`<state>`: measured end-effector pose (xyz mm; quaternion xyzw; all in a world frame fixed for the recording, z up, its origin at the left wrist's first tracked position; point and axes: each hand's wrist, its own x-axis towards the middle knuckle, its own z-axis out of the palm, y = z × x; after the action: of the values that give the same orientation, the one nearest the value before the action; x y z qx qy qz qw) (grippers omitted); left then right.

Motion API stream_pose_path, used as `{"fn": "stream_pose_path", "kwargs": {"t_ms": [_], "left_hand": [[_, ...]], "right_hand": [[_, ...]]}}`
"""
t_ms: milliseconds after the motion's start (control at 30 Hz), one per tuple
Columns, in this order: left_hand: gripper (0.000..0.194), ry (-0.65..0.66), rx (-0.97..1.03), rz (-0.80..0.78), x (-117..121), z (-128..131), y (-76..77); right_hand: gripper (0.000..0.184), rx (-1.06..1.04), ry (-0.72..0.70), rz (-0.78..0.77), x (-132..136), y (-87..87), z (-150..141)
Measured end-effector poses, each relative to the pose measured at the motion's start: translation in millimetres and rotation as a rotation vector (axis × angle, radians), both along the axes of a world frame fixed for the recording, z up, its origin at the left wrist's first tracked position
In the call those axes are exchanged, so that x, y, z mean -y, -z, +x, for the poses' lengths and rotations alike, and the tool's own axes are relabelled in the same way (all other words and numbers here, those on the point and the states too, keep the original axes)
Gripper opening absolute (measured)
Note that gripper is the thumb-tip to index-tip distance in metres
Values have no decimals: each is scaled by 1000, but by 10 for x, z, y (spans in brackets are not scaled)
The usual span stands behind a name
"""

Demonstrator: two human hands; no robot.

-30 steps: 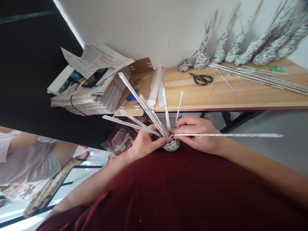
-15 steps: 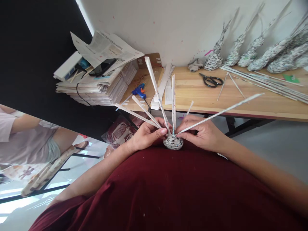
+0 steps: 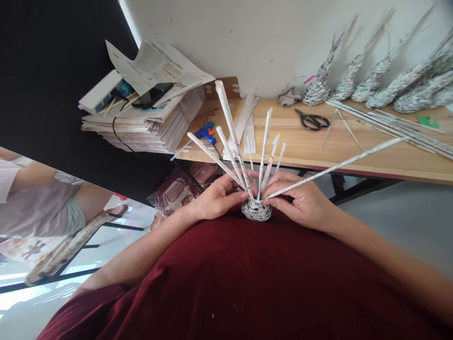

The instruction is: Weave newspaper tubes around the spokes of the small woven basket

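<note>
Held against my dark red shirt is a small round basket (image 3: 257, 211) woven from rolled newspaper, with several paper stakes (image 3: 231, 130) fanning up from its rim. My left hand (image 3: 220, 196) grips the left side of the rim and the bases of stakes, thumb in front and fingers behind. At the right side, my right hand (image 3: 300, 196) pinches a long paper tube (image 3: 339, 166) close to the rim; the tube's free end points up and right over the table edge. Some fingers of both hands are hidden behind the stakes.
On the wooden table (image 3: 279, 137) lie black scissors (image 3: 312, 119), paper tubes (image 3: 392, 125), a blue glue gun (image 3: 206, 133) and paper strips (image 3: 248, 127). Several woven paper vessels (image 3: 317, 87) stand along the wall. A newspaper stack (image 3: 148, 130) is left; a person (image 3: 38, 203) sits beyond.
The upright stakes have swung to the right and more of them show behind the rim. The basket has shifted slightly right, and the long tube's free end reaches further right.
</note>
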<state>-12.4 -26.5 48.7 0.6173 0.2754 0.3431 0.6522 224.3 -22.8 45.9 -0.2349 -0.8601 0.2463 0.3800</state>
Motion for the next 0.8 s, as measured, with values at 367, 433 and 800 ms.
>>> {"fn": "stream_pose_path", "kwargs": {"t_ms": [367,433,800], "left_hand": [[28,82,-39,-26,-88,-85,54],[25,92,-45,-29,-104,-95,74],[24,52,-153,31,-126,-32,-21]], "right_hand": [[9,14,10,-9,11,8,15],[10,13,9,-19,13,11,21],[13,0,-48,-26,-11,53,41]]}}
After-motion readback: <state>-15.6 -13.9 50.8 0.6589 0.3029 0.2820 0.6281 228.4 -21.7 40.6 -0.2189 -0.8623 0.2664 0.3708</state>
